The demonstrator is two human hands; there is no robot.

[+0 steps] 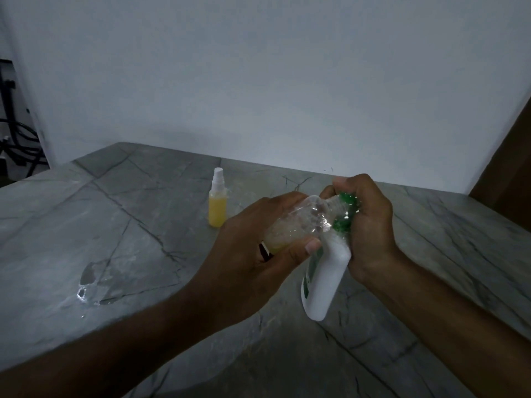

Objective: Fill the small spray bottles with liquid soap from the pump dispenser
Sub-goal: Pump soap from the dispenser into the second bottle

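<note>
We start with the grey marbled tabletop, which carries a wet patch toward eight o'clock and, just beyond our hands toward eleven o'clock, a small spray bottle standing upright, capped and about half full of yellow liquid, so we judge that one already done. Over the middle of the tabletop we hold the white pump dispenser tilted, its base toward six o'clock and its green pump head up inside our right hand, which is closed tight around that head. Our left hand is wrapped around a clear small bottle, lying nearly on its side with its neck pressed to the pump at three o'clock; a little yellowish liquid sits low in it. We take the step in hand to be the pumping of soap into this second bottle. Next we would need to keep neck and nozzle together, press steadily, then find its spray cap, which we cannot see. The dispenser shows a green label edge, but no writing is readable.
</note>
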